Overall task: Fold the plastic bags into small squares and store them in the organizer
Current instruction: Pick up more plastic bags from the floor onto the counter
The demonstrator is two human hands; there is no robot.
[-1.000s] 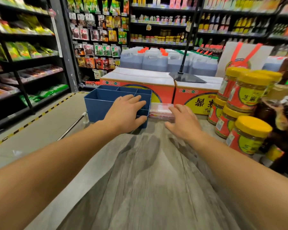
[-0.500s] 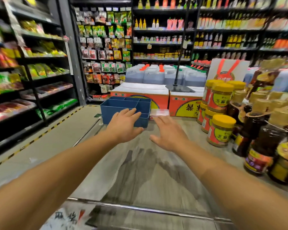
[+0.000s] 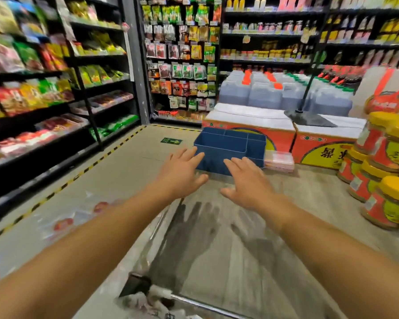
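- A shop aisle: stocked shelves along the left and back, and in front a grey wood-grain table reaching out from the person.
- On the floor to the left, just off the table's edge, lie clear plastic bags with red print; they look loose and unfolded, though blur makes the count impossible to give.
- The left hand hovers over the table's left edge, fingers straight and spread, holding nothing.
- The blue organizer stands at the table's far end, just past both hands; the compartments that show look empty, so no bag seems stored yet.
- The right hand hovers beside the left, fingers likewise spread and empty.
- My judgement: the task is barely begun; folding and storing are all still to do.
- A flat clear packet touches the organizer's right side; its contents are unclear.
- Yellow-lidded jars stack at the right, cut by the frame.
- At the bottom edge, crumpled plastic is cropped and blurred.
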